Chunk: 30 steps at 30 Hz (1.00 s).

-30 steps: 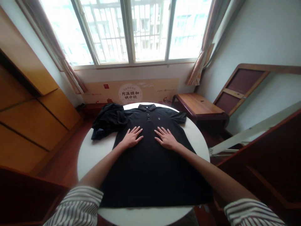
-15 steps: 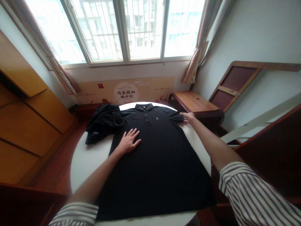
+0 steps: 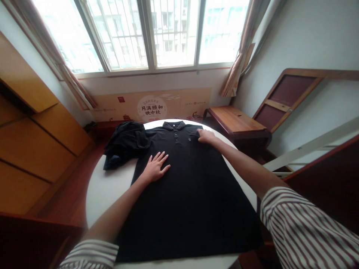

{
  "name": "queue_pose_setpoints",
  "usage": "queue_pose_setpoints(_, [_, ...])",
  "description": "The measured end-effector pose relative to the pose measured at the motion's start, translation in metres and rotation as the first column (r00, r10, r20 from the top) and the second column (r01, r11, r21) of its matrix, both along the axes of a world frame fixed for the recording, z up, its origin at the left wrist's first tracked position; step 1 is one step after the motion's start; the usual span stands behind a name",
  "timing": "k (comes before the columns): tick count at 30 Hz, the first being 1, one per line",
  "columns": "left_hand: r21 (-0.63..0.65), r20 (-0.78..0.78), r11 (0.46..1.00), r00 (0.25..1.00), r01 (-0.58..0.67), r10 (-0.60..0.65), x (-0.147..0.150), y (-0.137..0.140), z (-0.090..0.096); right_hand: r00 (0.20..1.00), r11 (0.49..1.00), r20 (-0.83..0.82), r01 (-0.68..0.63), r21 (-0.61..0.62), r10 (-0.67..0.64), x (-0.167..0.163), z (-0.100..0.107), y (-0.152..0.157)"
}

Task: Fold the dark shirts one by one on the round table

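Observation:
A black polo shirt (image 3: 187, 194) lies spread front side up, its collar at the far edge and its hem towards me. My left hand (image 3: 156, 167) rests flat on the shirt's left part, fingers spread. At the right shoulder, my right hand (image 3: 206, 136) has its fingers closed on the sleeve, which is brought inward over the chest near the small pale logo. Its fingertips are partly hidden against the dark cloth. To the left lies a crumpled heap of black clothing (image 3: 127, 142), touching the shirt's other sleeve.
The round white table (image 3: 103, 194) bears both garments. Beyond its far right edge stands a low wooden side table (image 3: 238, 119). A printed banner (image 3: 174, 102) hangs under the window, and wooden cabinets (image 3: 58, 138) line the left wall.
My right hand has moved left, from beyond the shirt's side to its shoulder, bringing the sleeve inward. The left hand stays flat in place. The view has shifted slightly.

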<state>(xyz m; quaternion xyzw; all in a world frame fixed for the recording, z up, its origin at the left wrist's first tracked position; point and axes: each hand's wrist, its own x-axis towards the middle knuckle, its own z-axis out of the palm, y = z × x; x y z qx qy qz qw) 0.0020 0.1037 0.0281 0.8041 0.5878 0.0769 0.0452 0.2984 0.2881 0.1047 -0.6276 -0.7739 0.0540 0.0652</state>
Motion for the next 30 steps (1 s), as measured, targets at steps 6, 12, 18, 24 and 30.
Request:
queue_pose_setpoints(6, [-0.006, -0.004, 1.000, 1.000, 0.002, -0.002, 0.001, 0.000, 0.000, 1.000, 0.998, 0.006, 0.030, 0.052, -0.031, -0.020, -0.020, 0.003])
queue_pose_setpoints(12, [-0.004, -0.010, 1.000, 1.000, -0.003, 0.003, 0.000, 0.000, -0.002, 1.000, 0.995, 0.009, 0.005, -0.098, -0.004, -0.011, -0.054, 0.018])
queue_pose_setpoints(18, [-0.019, -0.012, 1.000, 1.000, 0.001, -0.001, 0.000, 0.001, 0.001, 0.999, 0.990, 0.048, 0.017, -0.140, -0.011, -0.010, -0.060, 0.022])
queue_pose_setpoints(24, [0.035, 0.108, 0.999, 0.994, -0.024, 0.021, 0.003, 0.001, 0.000, 0.973, 0.981, 0.128, -0.194, -0.003, 0.192, -0.049, -0.043, -0.024])
queue_pose_setpoints(30, [0.287, 0.400, 0.863, 0.870, -0.416, 0.286, -0.028, 0.039, 0.034, 0.857, 0.858, -0.057, -0.508, 0.081, 0.513, -0.088, -0.064, -0.108])
